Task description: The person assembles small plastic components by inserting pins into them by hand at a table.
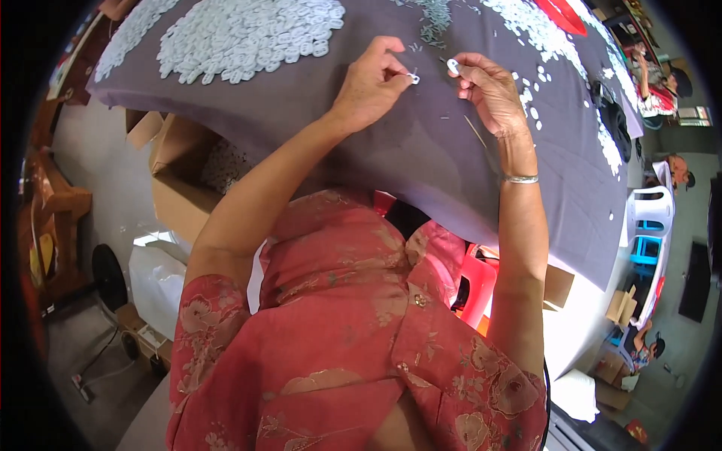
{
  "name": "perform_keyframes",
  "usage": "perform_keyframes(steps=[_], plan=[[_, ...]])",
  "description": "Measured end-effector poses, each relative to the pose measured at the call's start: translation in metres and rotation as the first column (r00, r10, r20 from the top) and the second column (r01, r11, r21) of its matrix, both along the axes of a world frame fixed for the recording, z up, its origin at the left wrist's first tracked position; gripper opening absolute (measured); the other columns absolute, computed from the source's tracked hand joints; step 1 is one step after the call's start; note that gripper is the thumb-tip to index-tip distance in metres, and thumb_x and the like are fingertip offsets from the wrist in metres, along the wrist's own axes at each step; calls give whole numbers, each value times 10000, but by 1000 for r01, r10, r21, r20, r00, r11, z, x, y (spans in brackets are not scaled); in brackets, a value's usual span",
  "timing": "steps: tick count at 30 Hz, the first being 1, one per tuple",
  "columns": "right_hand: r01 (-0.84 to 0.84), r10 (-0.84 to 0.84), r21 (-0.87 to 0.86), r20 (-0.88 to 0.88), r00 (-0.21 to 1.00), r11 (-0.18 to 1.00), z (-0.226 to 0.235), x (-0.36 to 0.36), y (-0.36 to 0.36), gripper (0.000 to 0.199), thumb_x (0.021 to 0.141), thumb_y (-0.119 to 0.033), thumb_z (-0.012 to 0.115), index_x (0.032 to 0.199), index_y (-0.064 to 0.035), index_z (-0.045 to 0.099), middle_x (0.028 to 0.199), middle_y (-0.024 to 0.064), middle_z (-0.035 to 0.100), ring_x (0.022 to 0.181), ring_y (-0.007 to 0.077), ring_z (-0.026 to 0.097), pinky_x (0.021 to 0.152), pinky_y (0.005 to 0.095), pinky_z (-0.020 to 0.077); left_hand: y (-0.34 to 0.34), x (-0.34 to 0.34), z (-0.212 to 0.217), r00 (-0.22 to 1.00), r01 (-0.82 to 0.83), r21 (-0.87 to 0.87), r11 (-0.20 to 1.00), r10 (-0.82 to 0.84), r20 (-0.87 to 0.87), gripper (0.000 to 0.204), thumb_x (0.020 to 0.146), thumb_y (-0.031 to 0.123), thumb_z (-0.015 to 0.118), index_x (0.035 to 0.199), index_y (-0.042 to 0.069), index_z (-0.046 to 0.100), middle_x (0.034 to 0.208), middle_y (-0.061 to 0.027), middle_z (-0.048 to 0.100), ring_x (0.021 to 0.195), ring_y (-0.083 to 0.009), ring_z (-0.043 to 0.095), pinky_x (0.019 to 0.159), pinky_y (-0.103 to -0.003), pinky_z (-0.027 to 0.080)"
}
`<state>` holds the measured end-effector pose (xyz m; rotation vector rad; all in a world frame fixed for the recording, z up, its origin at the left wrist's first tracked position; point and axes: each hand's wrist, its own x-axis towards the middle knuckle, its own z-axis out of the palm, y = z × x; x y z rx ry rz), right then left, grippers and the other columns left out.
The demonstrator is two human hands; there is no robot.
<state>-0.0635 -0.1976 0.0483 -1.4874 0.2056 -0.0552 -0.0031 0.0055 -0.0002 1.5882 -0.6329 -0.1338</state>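
Grey cloth (421,150) spread over a big table, bending away at the edges.

Left hand (372,83) over the middle of the cloth, thumb and first finger pinched tight on a tiny white ring (414,78). Other fingers curled in. Right hand (489,90) just beside it, fingers pinched on another small white plastic piece (453,66), held up a little above the cloth. Two pieces close together, not touching. Thin silver bracelet (520,179) round the right wrist. Thin pale stick (475,131) lying on the cloth under the right hand.

Farther out, big heap of small white rings (248,34) at the top left of the cloth. Smaller heap of the same white rings (124,37) farther left. More white rings (538,30) scattered at the top right and down the right edge. Little pile of tiny grey bits (435,19) above the hands.

Down low, red flowered shirt (353,331) filling the bottom. Open cardboard box (180,177) on the floor at the left, under the table edge. White plastic stool (650,207) at the right. Red plastic seat (477,282) under the table.
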Motion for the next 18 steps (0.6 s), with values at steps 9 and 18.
perform_keyframes(steps=[9, 18], plan=[[5, -4, -15, 31, 1000, 1000, -14, 21, 36, 127, 845, -77, 649, 950, -13, 680, 786, 15, 651, 648, 39, 532, 570, 176, 455, 5, 0, 5, 998, 3, 23, 1000, -2, -59, 452, 819, 54, 631, 1199, -3, 394, 821, -77, 661, 761, -147, 611, 709, -287, 487], [36, -19, -148, 116, 993, 988, -18, 16, 42, 133, 869, -74, 629, 977, -17, 683, 799, -5, 636, 658, 42, 517, 586, 186, 437, 4, 1, 3, 999, 26, 20, 999, -26, -20, 447, 815, 48, 624, 1196, -4, 398, 804, -75, 658, 728, -147, 611, 689, -286, 489]])
